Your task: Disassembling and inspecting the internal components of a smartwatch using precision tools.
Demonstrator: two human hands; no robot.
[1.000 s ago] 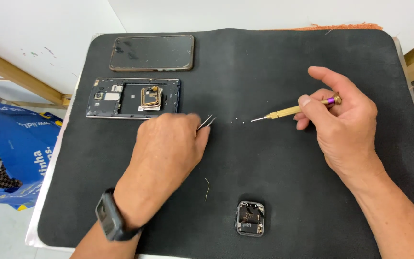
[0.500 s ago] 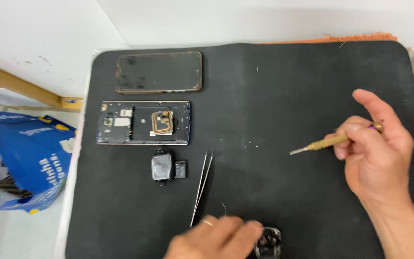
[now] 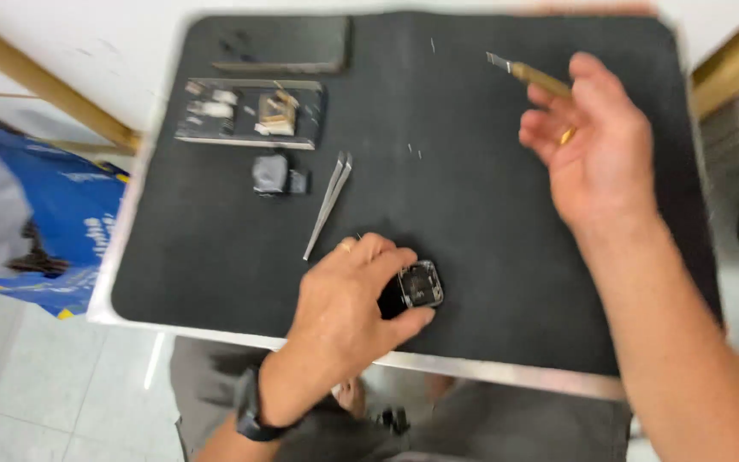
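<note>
My left hand (image 3: 348, 304) grips a small square watch body (image 3: 421, 284) with its inside showing, near the front edge of the black mat (image 3: 489, 222). My right hand (image 3: 596, 145) is raised over the mat's right side and holds a thin brass-handled screwdriver (image 3: 528, 74), its tip pointing up and left. Steel tweezers (image 3: 328, 204) lie loose on the mat just above my left hand. A small dark part (image 3: 277, 174) lies left of the tweezers. The view is motion-blurred.
An opened phone frame (image 3: 248, 114) and a dark phone panel (image 3: 284, 44) lie at the mat's back left. A few tiny screws (image 3: 415, 152) sit mid-mat. A blue bag (image 3: 53, 231) hangs left of the table. The table's metal edge (image 3: 472, 370) runs along the front.
My left hand let go of the tweezers, moved to the front edge and took hold of the watch body. My right hand lifted the screwdriver up and back. The camera shifted.
</note>
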